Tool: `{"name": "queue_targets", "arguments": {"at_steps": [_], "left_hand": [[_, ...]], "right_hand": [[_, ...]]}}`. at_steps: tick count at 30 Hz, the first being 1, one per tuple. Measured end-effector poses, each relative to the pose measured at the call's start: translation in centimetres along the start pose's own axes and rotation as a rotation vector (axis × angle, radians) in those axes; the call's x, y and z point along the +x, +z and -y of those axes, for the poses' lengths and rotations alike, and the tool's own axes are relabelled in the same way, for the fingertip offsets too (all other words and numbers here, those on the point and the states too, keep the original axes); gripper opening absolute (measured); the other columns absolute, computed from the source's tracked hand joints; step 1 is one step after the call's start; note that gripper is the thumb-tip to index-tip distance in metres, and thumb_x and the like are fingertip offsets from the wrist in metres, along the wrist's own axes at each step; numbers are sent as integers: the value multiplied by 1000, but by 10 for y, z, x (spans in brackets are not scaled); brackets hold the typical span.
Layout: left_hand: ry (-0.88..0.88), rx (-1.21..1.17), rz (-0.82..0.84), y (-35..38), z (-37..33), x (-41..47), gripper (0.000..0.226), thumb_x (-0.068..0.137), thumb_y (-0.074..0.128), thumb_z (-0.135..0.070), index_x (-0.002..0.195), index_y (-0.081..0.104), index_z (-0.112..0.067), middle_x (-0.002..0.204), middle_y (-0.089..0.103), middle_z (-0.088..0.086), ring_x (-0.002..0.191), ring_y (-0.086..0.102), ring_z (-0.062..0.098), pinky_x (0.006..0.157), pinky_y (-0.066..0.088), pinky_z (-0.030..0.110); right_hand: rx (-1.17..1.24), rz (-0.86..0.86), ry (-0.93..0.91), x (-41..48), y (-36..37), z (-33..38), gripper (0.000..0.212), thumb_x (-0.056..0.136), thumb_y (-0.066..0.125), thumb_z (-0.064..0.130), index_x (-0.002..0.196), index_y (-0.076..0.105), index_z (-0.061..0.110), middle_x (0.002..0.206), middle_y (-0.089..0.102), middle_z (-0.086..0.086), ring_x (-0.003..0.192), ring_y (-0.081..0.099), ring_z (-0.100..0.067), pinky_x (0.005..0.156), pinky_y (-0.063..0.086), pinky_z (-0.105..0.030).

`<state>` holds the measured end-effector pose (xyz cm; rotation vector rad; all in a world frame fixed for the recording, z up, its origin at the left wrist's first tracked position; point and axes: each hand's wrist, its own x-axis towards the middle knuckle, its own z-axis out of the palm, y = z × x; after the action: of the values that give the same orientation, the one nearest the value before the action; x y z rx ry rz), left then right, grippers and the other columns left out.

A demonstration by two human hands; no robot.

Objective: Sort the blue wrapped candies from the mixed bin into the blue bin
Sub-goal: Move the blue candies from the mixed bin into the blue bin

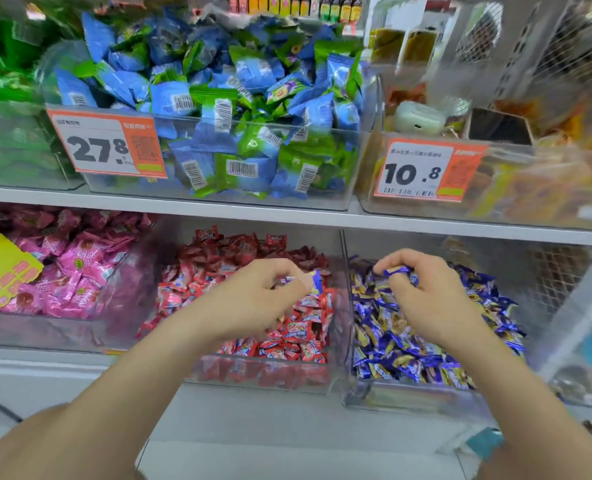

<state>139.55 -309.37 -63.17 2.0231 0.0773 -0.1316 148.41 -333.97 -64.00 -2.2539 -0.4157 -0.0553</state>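
Left hand (253, 299) pinches a stray blue candy (317, 280), held clear above the red-filled mixed bin (260, 375), likely ready to cross right. Right hand (429, 299), fingers curled on a second blue candy (396, 270), hovers over the blue bin (409, 393), seemingly poised to drop it.

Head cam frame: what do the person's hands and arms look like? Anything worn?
Bare left hand and right hand: no gloves, rings or watch visible. The left forearm and right forearm are uncovered to the frame edge; no sleeves, bands, cables or markings in view.
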Motion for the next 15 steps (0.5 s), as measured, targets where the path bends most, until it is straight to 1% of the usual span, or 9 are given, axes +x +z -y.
{"name": "queue_targets", "arguments": {"at_steps": [2,3,4,5,7,9,11,13,15], "left_hand": [[56,-7,29,21,-13,5,20,103,59,-45,94,66,-29,71,53,1,60,46,19,52,40,27],[106,57,4,33,-19,10,18,103,60,-45,96,66,-29,67,53,-2,57,46,17,53,39,25],[167,153,-43,45,-25,15,17,102,61,-46,97,66,-31,66,56,-7,55,48,12,53,39,26],[229,242,-95,58,-32,20,15,101,61,-47,98,66,-32,70,61,-9,56,51,8,55,40,26],[322,353,-161,84,-45,30,13,100,61,-46,99,64,-34,81,66,-6,68,54,7,64,43,28],[372,456,-182,110,-55,43,11,101,59,-44,101,60,-33,86,60,-6,79,55,11,70,41,32],[354,576,-209,134,-60,55,13,103,55,-40,110,56,-29,99,53,-2,97,56,24,81,46,39],[236,727,-227,155,-63,67,25,105,52,-35,125,50,-20,124,45,8,116,50,35,95,46,45],[39,780,-116,171,-59,76,47,104,52,-33,143,36,-14,152,22,18,141,27,51,111,37,59]], "right_hand": [[-126,58,7,1,-17,-28,38,102,48,4,108,70,34,70,63,-1,43,47,-11,42,40,-22],[-211,103,-19,1,-21,-41,41,102,50,5,114,68,40,93,67,-1,60,60,-9,56,50,-23],[-301,145,-66,0,-24,-55,44,102,54,6,121,65,44,116,65,3,89,68,-10,79,56,-27],[-387,182,-110,0,-26,-65,49,99,58,7,129,63,45,133,59,6,119,61,-14,101,52,-36],[-497,203,-145,-1,-28,-81,56,96,63,11,139,57,46,155,45,5,152,33,-25,120,34,-56],[-548,167,-72,-4,-31,-87,57,98,63,21,147,48,46,166,32,2,160,14,-29,124,23,-62],[-626,153,66,-11,-32,-90,57,104,53,37,156,34,47,171,20,1,161,4,-35,126,14,-64],[-700,226,182,-15,-32,-103,58,106,35,53,161,19,44,172,14,-2,159,4,-44,123,10,-65],[-686,328,168,-12,-34,-114,65,104,24,54,164,10,34,169,16,-7,157,11,-46,125,10,-65]]}}
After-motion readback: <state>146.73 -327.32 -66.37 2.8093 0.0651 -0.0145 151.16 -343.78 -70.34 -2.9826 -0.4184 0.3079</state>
